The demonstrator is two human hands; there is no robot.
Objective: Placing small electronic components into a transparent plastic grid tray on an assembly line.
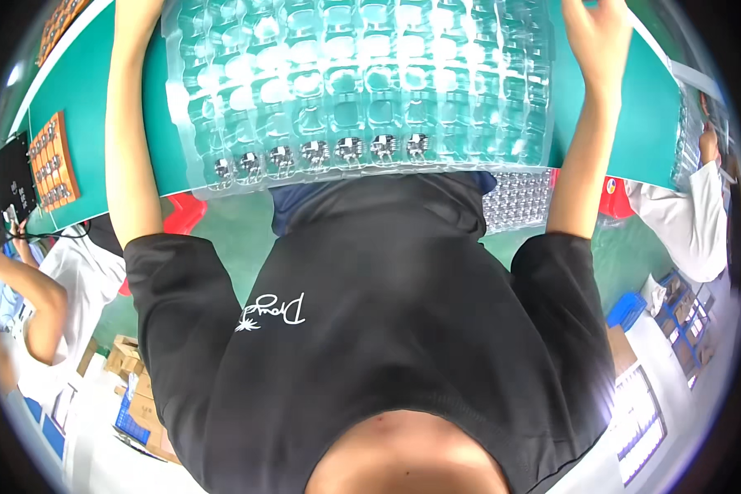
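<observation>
- 2 hands of the wearer reach the upper edge of the view, 1 on each side of the tray.
- Left hand: almost wholly cut off, so I cannot tell whether it is spread or pinching; the tray's left side is nearest.
- Right hand: fingers cut off, so I cannot tell its grip; it is just beside the tray's right side.
- 1 clear pocketed tray on the green table, between the forearms, its near edge by the wearer's waist.
- 7 small black-and-silver parts in the tray's near row, 1 per pocket, starting from the left.
- 2 orange panels at the table's left.
- 1 black board beside the nearer panel.
- 2 co-workers in white, 1 at each side.
</observation>
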